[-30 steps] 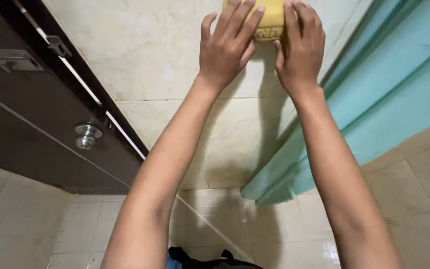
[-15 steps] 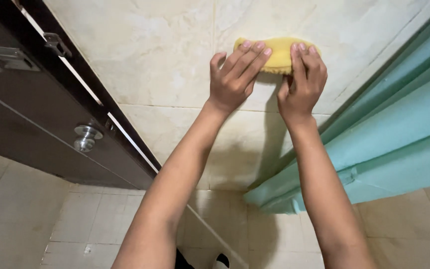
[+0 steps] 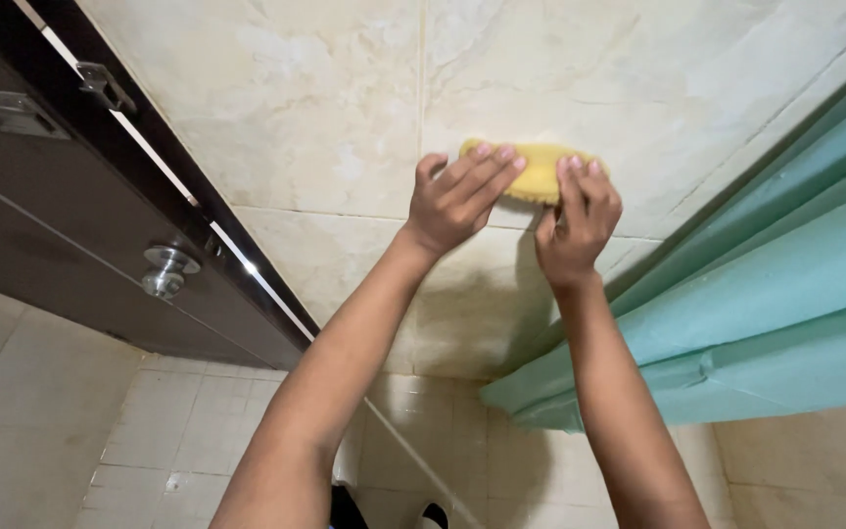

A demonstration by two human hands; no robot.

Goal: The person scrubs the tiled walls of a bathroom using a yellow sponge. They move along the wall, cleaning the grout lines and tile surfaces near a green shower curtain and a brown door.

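In the upper middle of the frame, both hands press a yellow sponge point(image 3: 538, 171) flat against the tiled wall point(image 3: 325, 127), its long axis running left-right under the left hand point(image 3: 457, 201)'s spread fingers and the right hand point(image 3: 578, 220)'s curled ones.

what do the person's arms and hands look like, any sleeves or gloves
Both arms are bare as far as the view shows, with no sleeves. The left hand and right hand wear no gloves, and no rings, watch or bracelets are visible. Fingernails are short and unpainted.

Yellow sponge point(image 3: 538, 172); cream, marbled wall tiles point(image 3: 325, 118); teal curtain point(image 3: 775, 294); dark brown door point(image 3: 41, 245), silver knob point(image 3: 168, 269).
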